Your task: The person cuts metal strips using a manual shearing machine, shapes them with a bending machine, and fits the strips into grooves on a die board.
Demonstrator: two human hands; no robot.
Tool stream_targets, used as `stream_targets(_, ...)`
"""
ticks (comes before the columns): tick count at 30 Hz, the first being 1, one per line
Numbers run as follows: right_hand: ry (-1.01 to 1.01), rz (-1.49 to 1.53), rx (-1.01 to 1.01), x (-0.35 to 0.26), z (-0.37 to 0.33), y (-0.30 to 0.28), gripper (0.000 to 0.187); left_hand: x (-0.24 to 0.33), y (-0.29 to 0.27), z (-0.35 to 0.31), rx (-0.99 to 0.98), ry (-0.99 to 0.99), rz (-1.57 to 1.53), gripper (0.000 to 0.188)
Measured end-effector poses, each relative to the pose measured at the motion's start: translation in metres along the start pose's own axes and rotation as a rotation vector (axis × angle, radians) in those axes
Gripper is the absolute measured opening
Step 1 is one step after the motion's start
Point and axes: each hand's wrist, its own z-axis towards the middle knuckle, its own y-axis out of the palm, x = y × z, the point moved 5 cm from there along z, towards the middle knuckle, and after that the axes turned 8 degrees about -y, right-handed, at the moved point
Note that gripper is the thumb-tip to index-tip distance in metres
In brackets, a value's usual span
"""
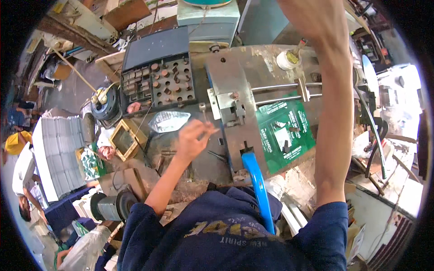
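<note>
- Here's the slim grey metal rod with a blunt round head (202, 107), beside the left edge of the long brown steel machine bed (226, 74), its lower end lost near the fingers.
- Left hand (193, 139) right at it, fingers curled close together, almost pinching; gripping the rod or merely resting against it, I can't tell.
- Looks like a fitting or adjusting stage at the machine, by my reading; the next move seems to call for a sure fingertip hold and careful alignment.
- The rod looks dull and plain, tiny against the bed.
- Across on the bed, a dark metal clamp block (236, 111); at the near end, a curved bright-blue bar (257, 185).
- Just right, a glossy green printed plastic sheet (282, 135) lies flat.
- And the right hand (312, 17), up at the top edge, fingers out of frame: grip unknown.
- Farther left, an open black tool case (156, 47), a crumpled silvery plastic bag (169, 122) before it.
</note>
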Motion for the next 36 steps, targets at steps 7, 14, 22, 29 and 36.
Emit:
stream_targets(7,-0.123,0.207,-0.318,-0.024,-0.129,0.046,0.024,0.09,-0.036,0.02,-0.176,0.012,-0.089,0.026)
stream_targets(14,-0.218,0.315,-0.731,-0.134,-0.127,-0.084,0.023,0.293,-0.17,0.002,-0.121,0.586,0.19,0.034)
stream_targets(22,-0.433,0.279,-0.78,-0.189,-0.13,-0.112,0.022,0.327,-0.169,-0.016,-0.225,0.743,0.294,0.031)
stream_targets(29,-0.391,0.214,-0.805,-0.197,-0.144,-0.129,0.021,0.325,-0.157,-0.019,-0.255,0.783,0.244,0.029)
stream_targets(36,-0.142,0.157,-0.816,-0.174,-0.149,-0.143,0.02,0.335,-0.18,-0.023,-0.188,0.823,0.181,0.028)
